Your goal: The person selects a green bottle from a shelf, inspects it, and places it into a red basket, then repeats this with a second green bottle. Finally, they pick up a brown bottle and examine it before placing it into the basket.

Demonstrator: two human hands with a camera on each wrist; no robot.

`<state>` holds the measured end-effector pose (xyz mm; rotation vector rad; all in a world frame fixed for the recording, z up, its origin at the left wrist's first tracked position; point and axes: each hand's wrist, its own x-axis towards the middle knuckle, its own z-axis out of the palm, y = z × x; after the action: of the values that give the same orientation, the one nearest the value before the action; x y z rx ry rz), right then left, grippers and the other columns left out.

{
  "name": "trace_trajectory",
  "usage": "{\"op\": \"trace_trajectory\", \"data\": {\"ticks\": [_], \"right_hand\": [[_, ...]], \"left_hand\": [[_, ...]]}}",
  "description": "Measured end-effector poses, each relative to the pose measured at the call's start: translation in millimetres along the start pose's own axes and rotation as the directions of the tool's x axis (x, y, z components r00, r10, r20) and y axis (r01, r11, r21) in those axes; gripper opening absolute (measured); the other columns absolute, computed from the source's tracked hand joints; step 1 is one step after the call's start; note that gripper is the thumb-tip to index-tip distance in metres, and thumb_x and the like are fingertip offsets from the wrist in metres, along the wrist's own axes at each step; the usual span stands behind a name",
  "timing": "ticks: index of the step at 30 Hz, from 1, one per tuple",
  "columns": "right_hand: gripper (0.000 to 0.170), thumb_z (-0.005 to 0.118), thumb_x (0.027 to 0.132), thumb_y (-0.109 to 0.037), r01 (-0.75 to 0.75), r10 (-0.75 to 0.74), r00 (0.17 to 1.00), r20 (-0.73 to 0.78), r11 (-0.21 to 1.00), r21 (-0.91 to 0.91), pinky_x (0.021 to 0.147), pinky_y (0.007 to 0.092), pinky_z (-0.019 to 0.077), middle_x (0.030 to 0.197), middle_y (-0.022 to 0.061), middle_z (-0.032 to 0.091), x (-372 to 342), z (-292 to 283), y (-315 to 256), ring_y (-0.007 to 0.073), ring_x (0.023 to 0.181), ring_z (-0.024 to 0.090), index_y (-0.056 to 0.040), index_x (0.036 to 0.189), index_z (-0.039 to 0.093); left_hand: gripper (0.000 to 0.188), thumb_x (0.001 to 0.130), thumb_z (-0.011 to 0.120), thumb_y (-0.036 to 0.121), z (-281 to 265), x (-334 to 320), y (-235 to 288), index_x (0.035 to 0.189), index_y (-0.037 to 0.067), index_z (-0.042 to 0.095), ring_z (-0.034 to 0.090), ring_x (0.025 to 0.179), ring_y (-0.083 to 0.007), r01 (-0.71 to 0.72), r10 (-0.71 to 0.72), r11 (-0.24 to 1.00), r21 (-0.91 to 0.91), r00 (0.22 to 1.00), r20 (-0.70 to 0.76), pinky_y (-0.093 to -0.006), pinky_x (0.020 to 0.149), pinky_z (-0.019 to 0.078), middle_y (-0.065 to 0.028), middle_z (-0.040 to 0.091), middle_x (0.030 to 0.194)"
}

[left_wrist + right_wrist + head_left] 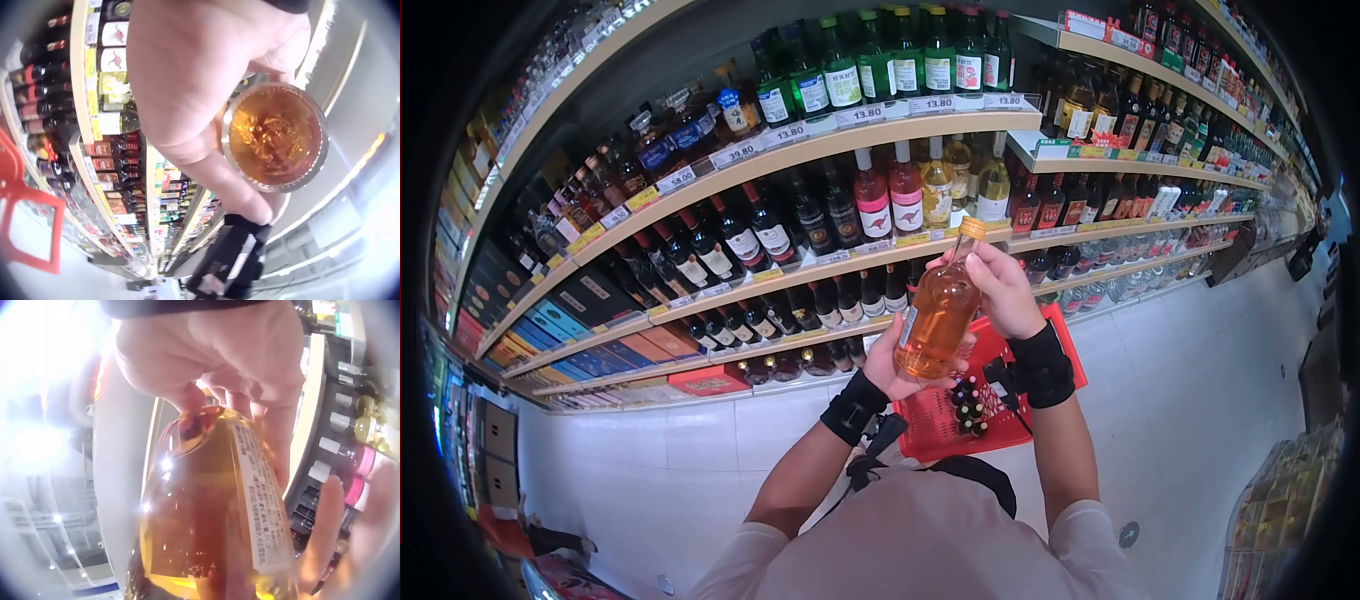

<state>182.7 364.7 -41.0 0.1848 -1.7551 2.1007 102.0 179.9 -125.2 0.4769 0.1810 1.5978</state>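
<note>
A clear bottle of amber liquid [940,318] with a yellow cap is held tilted in front of the chest. The right hand [1006,290] grips it at the neck, just below the cap. Around its lower part curl the fingers of the left hand [915,362]. The left wrist view shows the round base of the bottle [275,137] beside the left hand [194,81]. In the right wrist view the bottle [206,506] has a white printed label along one side, and the right hand [219,356] is at its neck end.
Shelves of bottles [840,115] with price tags curve across the front and right. A red basket [920,425] with several dark bottles inside stands below the hands. Pale floor tiles [700,440] spread around it. Stacked goods [1280,510] stand at the lower right.
</note>
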Motion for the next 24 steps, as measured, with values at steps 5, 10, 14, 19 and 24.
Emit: {"op": "trace_trajectory", "data": {"ticks": [5,10,14,19,24], "right_hand": [[0.03,0.048,0.101,-0.024,0.004,-0.022,0.993,-0.116,0.988,-0.154,0.083,0.0295,0.0538,0.108,0.0074,0.065,1.3,-9.8,-13.3,0.0138,0.099,0.063,0.0005,0.116,0.056],[0.028,0.048,0.102,-0.022,-0.029,0.021,0.992,-0.124,0.997,-0.066,0.087,0.0283,0.0484,0.105,0.0052,0.064,4.0,-12.3,-23.0,0.0114,0.098,0.06,0.0012,0.113,0.057],[0.03,0.043,0.103,-0.024,-0.013,0.016,1.0,-0.021,0.993,0.117,0.093,0.0342,0.0494,0.115,0.0127,0.063,6.1,-15.1,-22.0,0.0188,0.107,0.062,-0.0003,0.118,0.054],[0.032,0.043,0.103,-0.026,0.014,-0.023,0.999,0.048,0.984,0.18,0.095,0.0361,0.0486,0.118,0.0166,0.062,4.3,-12.6,-24.2,0.0216,0.108,0.062,0.0006,0.118,0.053],[0.031,0.045,0.103,-0.025,-0.002,0.002,1.0,0.004,0.993,0.116,0.095,0.0336,0.048,0.114,0.0139,0.064,4.5,-10.8,-24.9,0.0188,0.105,0.062,0.0006,0.116,0.055]], "left_hand": [[0.072,0.098,0.035,0.057,11.1,0.7,2.7,0.147,0.006,0.027,0.047,0.127,-0.031,-0.221,0.254,0.951,0.216,0.958,-0.134,-0.0493,0.104,0.0417,-0.0183,0.041,0.143],[0.05,0.099,0.053,0.032,25.3,-6.3,16.0,0.138,0.006,0.036,0.049,0.121,-0.0214,-0.26,0.361,0.83,0.494,0.925,-0.119,-0.0374,0.102,0.041,-0.0114,0.049,0.128],[0.052,0.089,0.066,0.006,40.9,-2.0,7.0,0.133,0.005,0.04,0.049,0.116,-0.0164,-0.248,0.425,0.759,0.602,0.889,-0.169,-0.0323,0.102,0.0389,-0.0087,0.049,0.125],[0.057,0.086,0.068,0.006,35.1,-1.9,4.6,0.135,0.006,0.038,0.048,0.119,-0.0176,-0.296,0.493,0.615,0.731,0.868,-0.064,-0.0328,0.103,0.0395,-0.0088,0.048,0.126],[0.056,0.085,0.068,0.003,40.8,-1.1,0.3,0.133,0.007,0.039,0.046,0.12,-0.017,-0.308,0.5,0.686,0.659,0.858,-0.12,-0.0328,0.104,0.0361,-0.0081,0.048,0.126]]}}
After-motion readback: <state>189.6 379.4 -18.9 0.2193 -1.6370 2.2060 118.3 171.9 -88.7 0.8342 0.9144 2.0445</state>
